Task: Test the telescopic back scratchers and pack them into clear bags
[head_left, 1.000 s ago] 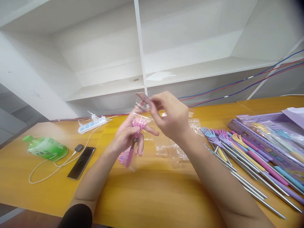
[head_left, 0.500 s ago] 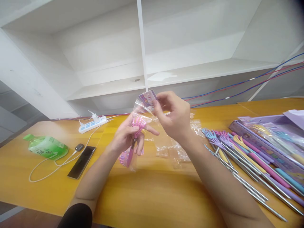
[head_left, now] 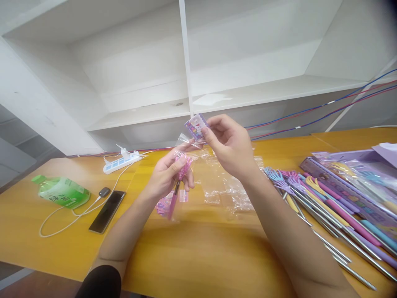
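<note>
My left hand (head_left: 163, 176) is closed around a pink back scratcher (head_left: 173, 203) in a clear plastic sleeve (head_left: 185, 141). Its claw head is up by my fingers and the handle slants down. My right hand (head_left: 232, 145) pinches a small purple printed card (head_left: 196, 126) between thumb and fingers, just above the sleeve's upper end. I cannot tell whether the card's lower edge is inside the sleeve. Below my left hand, a pile of similar printed cards (head_left: 162, 206) lies on the table, partly hidden.
Clear plastic sleeves (head_left: 229, 192) lie mid-table. Several coloured back scratchers (head_left: 338, 207) rest at right beside a purple box (head_left: 328, 176) with bagged ones. At left are a green bottle (head_left: 63, 191), a phone (head_left: 107, 212) and a power strip (head_left: 121, 162). White shelves (head_left: 136, 99) stand behind.
My right hand and the card have moved slightly up and right, and the card has turned. My left fingers have curled in more around the back scratcher.
</note>
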`<state>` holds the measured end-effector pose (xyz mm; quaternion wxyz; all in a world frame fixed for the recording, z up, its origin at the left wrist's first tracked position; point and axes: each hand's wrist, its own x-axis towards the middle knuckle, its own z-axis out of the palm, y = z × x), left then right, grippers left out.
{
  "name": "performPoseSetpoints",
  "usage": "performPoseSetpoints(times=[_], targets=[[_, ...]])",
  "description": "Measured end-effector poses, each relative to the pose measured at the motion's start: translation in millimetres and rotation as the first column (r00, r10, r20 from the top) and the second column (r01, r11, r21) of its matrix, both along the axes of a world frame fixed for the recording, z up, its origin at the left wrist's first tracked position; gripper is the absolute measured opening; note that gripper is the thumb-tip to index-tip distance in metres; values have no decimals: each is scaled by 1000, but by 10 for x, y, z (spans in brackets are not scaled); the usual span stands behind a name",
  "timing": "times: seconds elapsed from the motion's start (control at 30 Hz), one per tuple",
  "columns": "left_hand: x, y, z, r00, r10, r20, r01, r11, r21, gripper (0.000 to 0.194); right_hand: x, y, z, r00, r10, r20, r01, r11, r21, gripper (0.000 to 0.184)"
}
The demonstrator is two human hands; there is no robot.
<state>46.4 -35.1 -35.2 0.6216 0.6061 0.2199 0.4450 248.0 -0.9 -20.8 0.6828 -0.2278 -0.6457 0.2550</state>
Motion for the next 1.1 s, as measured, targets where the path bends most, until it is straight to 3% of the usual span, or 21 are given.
performPoseSetpoints(times=[0.23,0.4,0.77,1.1], targets=[[7,18,-3,1000,-15,16,15,1000,18,67,22,-72,38,973,-220,75,211,971,116,11],[6,23,-4,999,13,31,-14,1000,27,60,66,-149,108,895,-402,192,336,892,301,7],[17,21,1,999,25,38,-27,999,40,56,157,-139,116,897,-370,243,302,913,274,11],[1,53,-53,998,0,63,0,1000,0,46,222,-163,159,898,-231,374,209,973,98,19]])
